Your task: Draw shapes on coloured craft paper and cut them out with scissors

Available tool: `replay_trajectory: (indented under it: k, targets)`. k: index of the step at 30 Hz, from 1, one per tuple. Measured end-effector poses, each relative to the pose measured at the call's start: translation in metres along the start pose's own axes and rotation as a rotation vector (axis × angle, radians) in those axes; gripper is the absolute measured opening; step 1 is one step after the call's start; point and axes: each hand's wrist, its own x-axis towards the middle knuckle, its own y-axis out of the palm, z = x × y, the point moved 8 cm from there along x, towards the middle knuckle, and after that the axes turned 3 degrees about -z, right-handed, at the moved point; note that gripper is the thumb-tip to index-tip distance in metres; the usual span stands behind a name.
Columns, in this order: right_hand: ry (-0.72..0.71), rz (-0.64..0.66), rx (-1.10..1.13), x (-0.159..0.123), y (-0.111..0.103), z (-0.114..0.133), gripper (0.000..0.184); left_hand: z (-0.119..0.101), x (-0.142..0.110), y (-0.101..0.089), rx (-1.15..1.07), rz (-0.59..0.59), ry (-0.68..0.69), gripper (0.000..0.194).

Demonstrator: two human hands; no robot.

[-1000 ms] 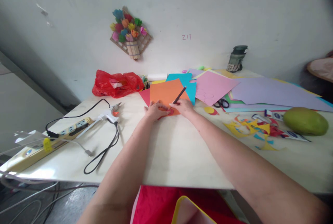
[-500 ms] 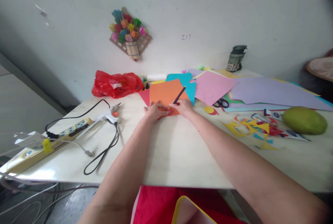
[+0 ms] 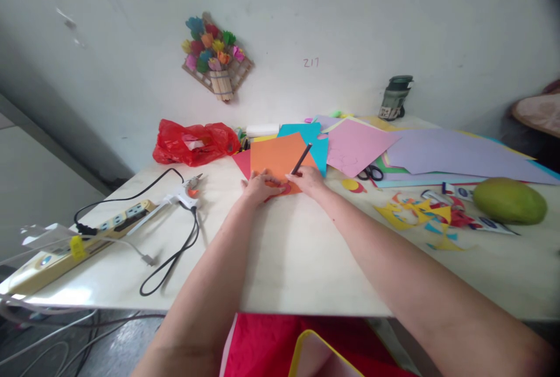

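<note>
Gripping a dark pencil (image 3: 301, 159), the right hand (image 3: 307, 179) is working at the center of the frame, over an orange sheet (image 3: 280, 155) lying on the counter (image 3: 301, 266). The left hand (image 3: 261, 186) is pressing on the sheet's lower edge, fingers spread, beside a small red circle (image 3: 287, 188). Scissors (image 3: 370, 173) are lying right of center.

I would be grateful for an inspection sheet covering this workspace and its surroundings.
Surface: pale table, glare at left.
Things in use: dark pencil over orange paper.
Clutter: paper scraps beside green fruit; red plastic bag at back left.
Hands: left hand rests on the paper; right hand grips the pencil.
Cables: black cord curves across the left side, plugged into the power strip.
Surroundings: flower decoration on wall; damage, nothing seen.
</note>
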Motion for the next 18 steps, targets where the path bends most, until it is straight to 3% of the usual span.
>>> replay_trajectory:
  k: [18]
  targets:
    - [0.013, -0.011, -0.014, -0.0006, -0.004, 0.0009, 0.016, -0.0016, -0.0008, 0.0002, 0.018, 0.015, 0.006, 0.039]
